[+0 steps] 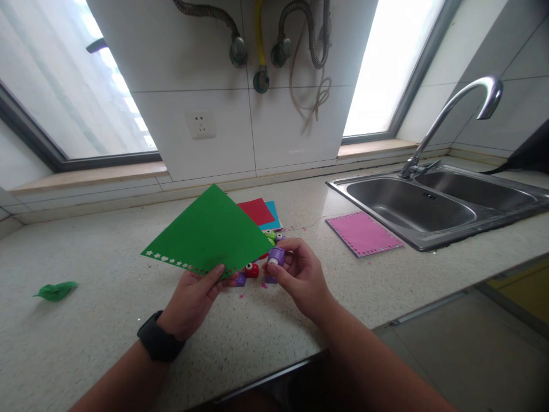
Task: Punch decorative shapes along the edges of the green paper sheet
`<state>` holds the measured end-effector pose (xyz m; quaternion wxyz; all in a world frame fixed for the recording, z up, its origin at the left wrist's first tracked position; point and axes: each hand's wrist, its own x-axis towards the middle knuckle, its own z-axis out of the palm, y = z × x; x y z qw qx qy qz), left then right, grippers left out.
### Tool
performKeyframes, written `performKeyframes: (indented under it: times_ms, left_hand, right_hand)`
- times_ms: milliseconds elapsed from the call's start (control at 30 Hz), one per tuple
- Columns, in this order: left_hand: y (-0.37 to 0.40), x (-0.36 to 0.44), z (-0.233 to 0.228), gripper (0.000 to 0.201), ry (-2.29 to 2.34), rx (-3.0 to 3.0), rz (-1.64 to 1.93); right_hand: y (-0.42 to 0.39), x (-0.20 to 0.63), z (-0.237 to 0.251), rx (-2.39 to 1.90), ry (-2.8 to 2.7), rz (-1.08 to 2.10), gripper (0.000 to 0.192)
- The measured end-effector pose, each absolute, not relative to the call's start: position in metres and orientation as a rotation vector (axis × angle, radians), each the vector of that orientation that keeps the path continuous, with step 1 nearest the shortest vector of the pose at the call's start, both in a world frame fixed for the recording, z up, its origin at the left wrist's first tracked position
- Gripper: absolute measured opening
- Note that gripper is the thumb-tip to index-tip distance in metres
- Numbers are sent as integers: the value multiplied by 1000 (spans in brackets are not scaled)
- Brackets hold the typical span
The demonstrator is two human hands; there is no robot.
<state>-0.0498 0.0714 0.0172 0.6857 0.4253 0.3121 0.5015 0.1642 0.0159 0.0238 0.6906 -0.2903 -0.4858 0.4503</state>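
A green sheet of paper (210, 229) is pinched along its lower edge by my left hand (197, 297), thumb on top. Small shapes such as stars and hearts are punched along that edge. My right hand (306, 277) grips a purple craft punch (276, 256) at the sheet's right corner; whether the paper sits in its slot I cannot tell. Beneath and behind the sheet lie more small punches, among them a red one (251, 270), a purple one (241, 279) and a green one (270, 235). The sheet partly hides them.
Red paper (259, 212) and blue paper (273, 216) lie behind the green sheet. A pink sheet with punched edges (363, 233) rests beside the steel sink (422, 243). Far left is a crumpled green item (56, 291). Pink scraps dot the countertop (107, 297).
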Motion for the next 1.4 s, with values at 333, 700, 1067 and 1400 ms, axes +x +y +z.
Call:
performKeyframes:
  times_ms: [333, 700, 1067, 1400]
  left_hand:
    - [71, -50, 15, 29, 706, 990, 1099]
    - [70, -49, 13, 27, 731, 1158, 1004]
    - [67, -48, 13, 31, 751, 1386, 923]
    - [61, -44, 24, 27, 771, 1446, 876]
  right_hand:
    - [18, 165, 26, -716, -1025, 1115, 38]
    - [27, 168, 20, -838, -999, 1322, 33]
    - [24, 166, 28, -911, -1001, 1434, 32]
    - [25, 164, 25, -920, -1022, 1504, 34]
